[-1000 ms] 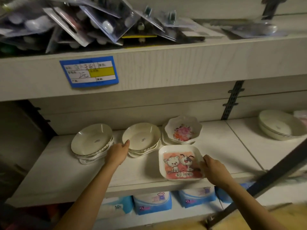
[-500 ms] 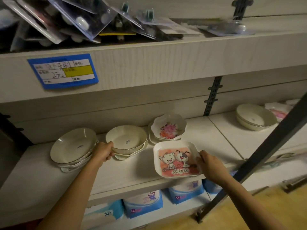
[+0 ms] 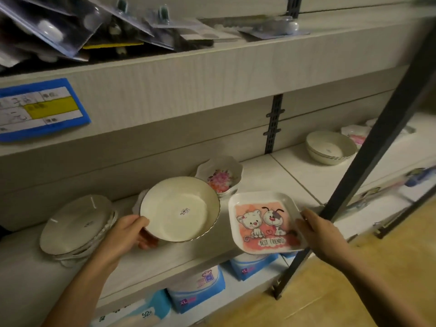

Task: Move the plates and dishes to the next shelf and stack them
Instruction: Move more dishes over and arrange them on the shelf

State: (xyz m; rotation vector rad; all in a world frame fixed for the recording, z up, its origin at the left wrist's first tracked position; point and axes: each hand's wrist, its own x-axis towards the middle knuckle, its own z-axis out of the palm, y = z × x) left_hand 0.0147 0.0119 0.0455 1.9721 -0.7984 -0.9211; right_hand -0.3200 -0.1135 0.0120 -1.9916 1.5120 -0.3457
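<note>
My left hand [image 3: 126,234] grips the near-left rim of a cream round dish [image 3: 179,208], lifted and tilted above the white shelf [image 3: 35,267]. My right hand [image 3: 318,232] holds the right edge of a square cartoon plate [image 3: 262,223] showing a cat and a dog, raised over the shelf's front edge. A stack of cream plates [image 3: 75,225] sits at the left. A scalloped flower dish [image 3: 220,177] stands on its stack behind. On the neighbouring shelf to the right sit stacked cream bowls [image 3: 330,147] and floral dishes [image 3: 355,135].
A dark metal bar [image 3: 368,147] slants across the right side, just beyond my right hand. An upper shelf [image 3: 165,74] overhangs, with blister packs and a blue price tag [image 3: 40,109]. Blue packages [image 3: 198,286] fill the lower shelf. Wooden floor lies at the bottom right.
My left hand has lifted the cream dish off its stack and tilted it toward me. The cartoon plate has risen in my right hand. The view has shifted right.
</note>
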